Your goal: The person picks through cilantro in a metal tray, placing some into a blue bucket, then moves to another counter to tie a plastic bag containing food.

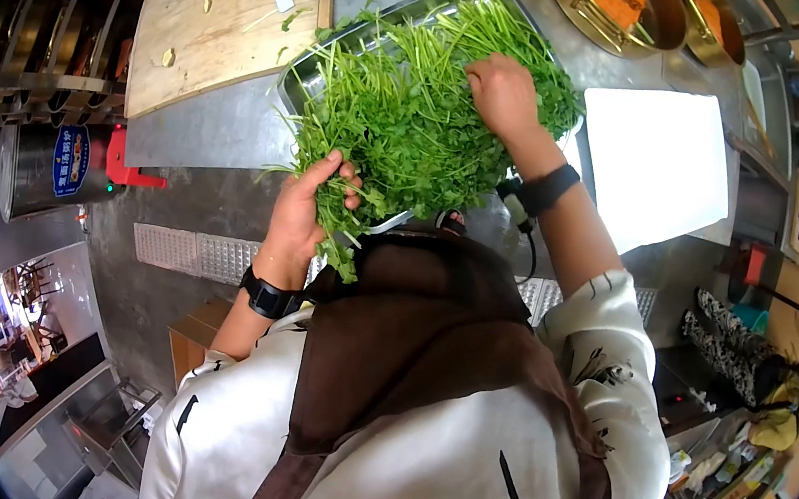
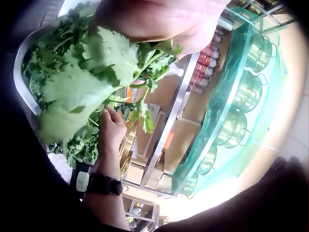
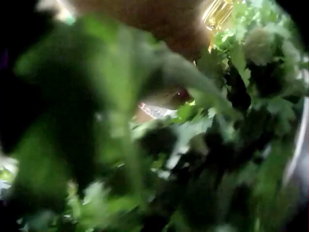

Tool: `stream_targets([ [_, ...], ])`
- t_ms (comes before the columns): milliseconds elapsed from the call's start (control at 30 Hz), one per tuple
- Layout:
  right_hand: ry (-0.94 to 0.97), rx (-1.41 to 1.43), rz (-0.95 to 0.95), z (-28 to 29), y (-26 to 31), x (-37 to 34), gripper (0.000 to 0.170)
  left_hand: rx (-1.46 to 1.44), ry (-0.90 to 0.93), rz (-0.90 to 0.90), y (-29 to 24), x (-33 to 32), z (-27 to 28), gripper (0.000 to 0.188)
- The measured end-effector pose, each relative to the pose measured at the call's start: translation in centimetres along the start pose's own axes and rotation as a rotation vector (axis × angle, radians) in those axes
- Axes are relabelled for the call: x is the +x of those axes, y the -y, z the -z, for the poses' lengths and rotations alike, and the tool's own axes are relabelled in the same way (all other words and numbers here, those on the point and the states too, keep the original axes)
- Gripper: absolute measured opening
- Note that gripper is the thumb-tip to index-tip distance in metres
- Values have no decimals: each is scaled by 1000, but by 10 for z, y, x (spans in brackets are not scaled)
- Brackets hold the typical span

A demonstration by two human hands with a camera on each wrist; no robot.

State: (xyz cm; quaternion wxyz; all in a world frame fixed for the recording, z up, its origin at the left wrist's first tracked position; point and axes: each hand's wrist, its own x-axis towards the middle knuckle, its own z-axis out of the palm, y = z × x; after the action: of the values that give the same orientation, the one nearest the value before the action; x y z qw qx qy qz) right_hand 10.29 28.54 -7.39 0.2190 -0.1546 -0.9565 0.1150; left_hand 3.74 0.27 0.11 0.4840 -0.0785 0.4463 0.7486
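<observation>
Bright green, leafy, pale-stemmed cilantro [image 1: 406, 119] fills the metal tray [image 1: 307, 78]. At the tray's near-left end, the left hand [image 1: 302, 204] grips some; over the tray, the right hand [image 1: 506, 97] bends, its hold hidden.

left hand [image 2: 159, 19] cut off by the left wrist view's top edge — nearest leaves [image 3: 118, 67] blurred, right wrist view.

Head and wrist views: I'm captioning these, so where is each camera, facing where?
Head: on the head, facing down at greens; left hand, right hand and torso show.
Left wrist: worn there, facing across greens toward shelving; both hands show.
Right wrist: worn there, facing blurred greens closely; dim skin shows at top.
Head and left wrist share greens and both hands.
</observation>
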Motion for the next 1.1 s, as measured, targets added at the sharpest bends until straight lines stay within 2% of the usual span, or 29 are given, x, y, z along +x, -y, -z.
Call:
stream_targets([
  [33,-2,3,1,-5,-5,6,15,29,-11,-5,0,-1,-2,16],
  [100,110,-76,81,-15,-13,16,13,59,-29,-12,-1,-2,-3,16],
  [367,218,-111,95,-28,-33,28,9,-11,-62,-69,0,-5,9,16],
  [567,284,-68,-15,-21,-34,33,11,-44,-68,-86,-2,-7,12,16],
  [633,151,335,-196,-6,-35,34,16,-19,-65,-81,-4,-9,10,16],
  [700,157,423,-253,4,-39,36,19,10,-58,-69,-5,-10,9,16],
  [767,157,675,-429,17,-41,35,17,10,-59,-57,-4,-9,8,16],
  [800,167,680,-473,21,-42,36,17,12,-55,-56,-4,-9,7,16],
  [833,163,679,-474,26,-41,36,17,19,-56,-56,-4,-8,7,15],
  [900,97,1093,-552,33,-38,34,15,30,-54,-57,-4,-8,5,15],
  [933,92,1093,-552,39,-38,33,15,31,-54,-53,-5,-8,2,15],
  [1000,160,1541,-565,50,-42,30,12,37,-48,-47,-5,-7,1,15],
  [1033,152,1539,-567,54,-41,26,12,23,-47,-50,-4,-5,1,16],
  [1100,140,1893,-674,60,-39,17,8,12,-40,-50,-2,-3,2,18],
])
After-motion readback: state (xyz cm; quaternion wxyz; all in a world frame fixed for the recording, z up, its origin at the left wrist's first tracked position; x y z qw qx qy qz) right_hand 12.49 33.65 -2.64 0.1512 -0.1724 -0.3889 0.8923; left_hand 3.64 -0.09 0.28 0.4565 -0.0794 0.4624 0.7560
